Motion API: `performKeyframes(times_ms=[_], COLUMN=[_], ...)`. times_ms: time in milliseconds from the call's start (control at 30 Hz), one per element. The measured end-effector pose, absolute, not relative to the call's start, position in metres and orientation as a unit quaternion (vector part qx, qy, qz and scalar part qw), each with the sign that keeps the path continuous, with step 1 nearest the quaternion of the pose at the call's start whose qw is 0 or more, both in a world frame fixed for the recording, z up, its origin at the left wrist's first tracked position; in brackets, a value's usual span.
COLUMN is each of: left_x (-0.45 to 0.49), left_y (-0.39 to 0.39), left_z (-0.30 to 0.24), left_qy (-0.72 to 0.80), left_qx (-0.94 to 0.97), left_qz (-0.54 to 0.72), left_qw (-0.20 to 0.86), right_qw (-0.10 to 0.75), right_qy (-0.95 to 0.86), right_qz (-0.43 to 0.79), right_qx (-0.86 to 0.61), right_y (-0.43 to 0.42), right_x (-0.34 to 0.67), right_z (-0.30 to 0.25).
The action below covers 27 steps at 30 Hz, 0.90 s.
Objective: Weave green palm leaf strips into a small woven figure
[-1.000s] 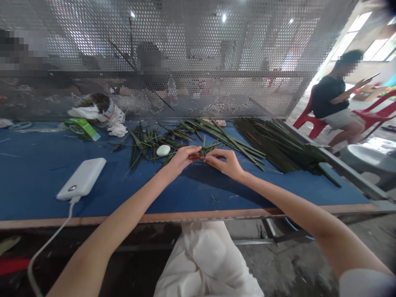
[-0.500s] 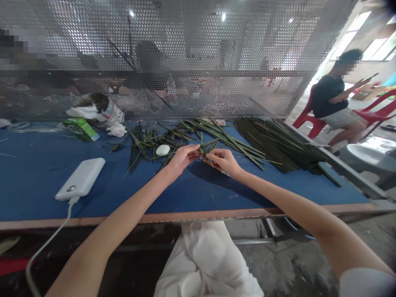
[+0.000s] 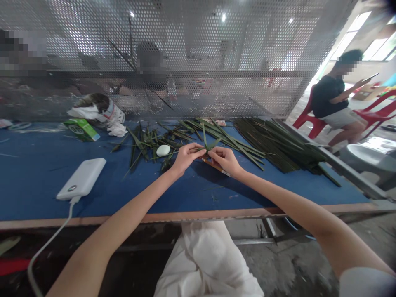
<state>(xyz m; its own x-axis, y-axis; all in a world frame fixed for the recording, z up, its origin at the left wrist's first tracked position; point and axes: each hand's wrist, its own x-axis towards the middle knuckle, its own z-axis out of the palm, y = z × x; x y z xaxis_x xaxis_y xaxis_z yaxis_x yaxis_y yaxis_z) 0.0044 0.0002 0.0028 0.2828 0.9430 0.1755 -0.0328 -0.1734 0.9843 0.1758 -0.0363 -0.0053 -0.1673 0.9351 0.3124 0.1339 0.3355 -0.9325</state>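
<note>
1. The green box [image 3: 82,128] beyond the power bank [image 3: 82,178] bears print too small to read.
2. Right of the power bank, the left hand [image 3: 185,156] and right hand [image 3: 225,159] meet, the fingertips of both pinching a narrow, pointed green leaf strip [image 3: 205,142].
3. The power bank is a smooth white slab.

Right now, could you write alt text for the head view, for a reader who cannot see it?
The left hand and right hand pinch a folded green leaf piece above a blue table. Leaf strips, a white oval object and a power bank lie nearby.
</note>
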Motion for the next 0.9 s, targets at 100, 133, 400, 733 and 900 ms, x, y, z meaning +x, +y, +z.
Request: performKeyframes(times_ms=[100,133,400,733,900], left_x=[0.005,0.005,0.004,0.007,0.005], left_y=[0.0,0.0,0.0,-0.006,-0.002], left_z=[0.001,0.001,0.002,0.002,0.001], left_qy=[0.375,0.376,0.378,0.352,0.359], left_qx=[0.614,0.618,0.638,0.692,0.691], left_qz=[0.472,0.475,0.49,0.477,0.478], left_qw=[0.51,0.5,0.459,0.412,0.406], right_qw=[0.494,0.487,0.485,0.514,0.57], right_qy=[-0.646,-0.649,-0.687,-0.669,-0.602], right_qz=[0.406,0.409,0.255,0.309,0.329], right_qx=[-0.417,-0.418,-0.477,-0.439,-0.452], right_y=[-0.034,-0.033,-0.039,-0.039,-0.022], right_x=[0.175,0.176,0.189,0.186,0.197], right_z=[-0.01,-0.011,0.004,0.001,0.005])
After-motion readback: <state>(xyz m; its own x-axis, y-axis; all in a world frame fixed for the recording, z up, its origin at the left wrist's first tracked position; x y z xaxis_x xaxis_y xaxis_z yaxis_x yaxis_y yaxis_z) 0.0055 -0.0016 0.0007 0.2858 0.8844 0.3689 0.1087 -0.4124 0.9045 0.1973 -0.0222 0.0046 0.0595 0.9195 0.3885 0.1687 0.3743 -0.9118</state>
